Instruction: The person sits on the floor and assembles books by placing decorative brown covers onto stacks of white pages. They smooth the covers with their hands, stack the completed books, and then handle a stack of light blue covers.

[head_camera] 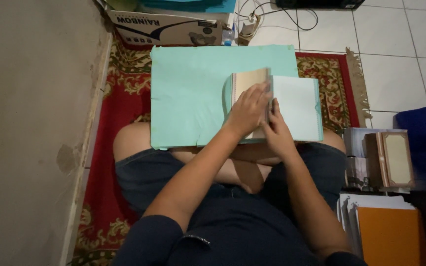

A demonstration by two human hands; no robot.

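Hands both on the open booklet [272, 106]: left hand [246, 111] flat on its tan page, right hand [277, 130] pinching the spine edge, big mint sheet [188, 93] underneath.

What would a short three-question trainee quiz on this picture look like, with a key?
1. True or false: the left hand lies flat on the open book.
2. Which colour is the large sheet under the book: A red, B light green, C orange?
3. Where is the right hand pressing: at the book's middle fold or at its far edge?

Key: 1 true. 2 B. 3 at the middle fold, beside the left hand.
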